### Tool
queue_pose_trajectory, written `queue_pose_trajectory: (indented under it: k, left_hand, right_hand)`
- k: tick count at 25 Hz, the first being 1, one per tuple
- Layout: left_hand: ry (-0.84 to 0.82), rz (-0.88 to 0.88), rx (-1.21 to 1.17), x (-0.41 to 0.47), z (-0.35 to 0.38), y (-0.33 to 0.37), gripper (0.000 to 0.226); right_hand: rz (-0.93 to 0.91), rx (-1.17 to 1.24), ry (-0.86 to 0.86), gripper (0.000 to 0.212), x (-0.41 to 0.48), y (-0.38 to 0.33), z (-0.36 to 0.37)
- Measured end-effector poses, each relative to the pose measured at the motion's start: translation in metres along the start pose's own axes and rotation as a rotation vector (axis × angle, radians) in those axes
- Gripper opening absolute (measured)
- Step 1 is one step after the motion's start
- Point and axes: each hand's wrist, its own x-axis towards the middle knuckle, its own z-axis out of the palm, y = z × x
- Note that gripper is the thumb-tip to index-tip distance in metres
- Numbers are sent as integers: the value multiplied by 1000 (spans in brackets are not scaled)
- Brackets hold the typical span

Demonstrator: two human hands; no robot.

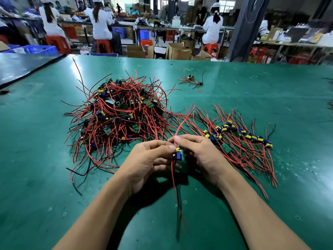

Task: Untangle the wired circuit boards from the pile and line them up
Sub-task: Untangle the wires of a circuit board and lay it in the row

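Green matting covered the tabletop (270,83), and just above it I held one small circuit board (177,154), with a yellow capacitor and a blue component, between my two hands. My left hand (144,159) gripped the board from the side, its fingers (162,143) curled onto it. My right hand (200,154) pinched a red lead (182,123) that ran up and away over the loose wires beyond, while two hanging leads (177,192), one red and one black, dropped from the board toward me. I judged that grip was meant to draw the lead straight and free of its neighbours before the board went down.

To the left sat the big tangled pile (119,112) of red- and black-wired boards, far from emptied. To the right lay the sorted row of boards (239,134), bodies side by side and leads fanned toward me, so I reckoned this one belonged at its near left end. A small cluster of wired boards (191,80) lay farther back.

No tray held any of these; they rested straight on the matting. Beyond the far edge stood open brown cardboard boxes (178,50) and blue plastic crates (37,49); I could not tell what was in them.
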Motion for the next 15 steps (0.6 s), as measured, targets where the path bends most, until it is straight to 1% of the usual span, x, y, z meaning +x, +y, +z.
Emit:
queue_pose_trajectory:
  k: [1, 3, 6, 8, 11, 13, 15]
  left_hand:
    - [11, 9, 39, 0, 0, -1, 9]
    - [31, 23, 127, 1, 1, -3, 12]
    - [85, 60, 189, 0, 7, -6, 13]
    - [132, 103, 196, 1, 9, -8, 15]
    - [130, 123, 191, 1, 11, -10, 15]
    - [136, 139, 214, 1, 12, -11, 18]
    - [144, 184, 318, 1, 11, -13, 21]
  right_hand:
    - [-23, -53, 23, 19, 0, 2, -2]
    - [-51, -133, 39, 16, 1, 3, -3]
    - [-62, -158, 17, 14, 4, 5, -2]
    - [-80, -165, 45, 13, 5, 7, 0]
    - [-83, -131, 18, 17, 4, 10, 2]
    - [-134, -256, 36, 20, 5, 11, 0]
    - [-184, -362, 103, 20, 7, 13, 0]
